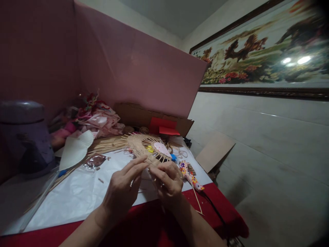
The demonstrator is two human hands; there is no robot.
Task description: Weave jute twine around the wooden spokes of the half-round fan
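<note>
A round piece of thin sticks woven with tan twine (137, 145) is held tilted above the table's near side. At its middle sits a pale pink disc (162, 150), and bare stick ends poke out along the rim. My left hand (123, 187) has its fingers closed on the near left edge. Pinching the near right edge is my right hand (168, 180), with its fingers curled. The fingers hide part of the lower rim. Right of my right hand lies a flower-patterned glue gun (190, 176) with a black cord.
White sheeting (69, 197) covers much of the red-clothed table (218, 206). A purple flask (25, 137), a white fluted fan shape (77, 149), long thin sticks (108, 144) and pink fabric (102, 120) lie left and behind. Red paper (164, 127) leans against cardboard (133, 115).
</note>
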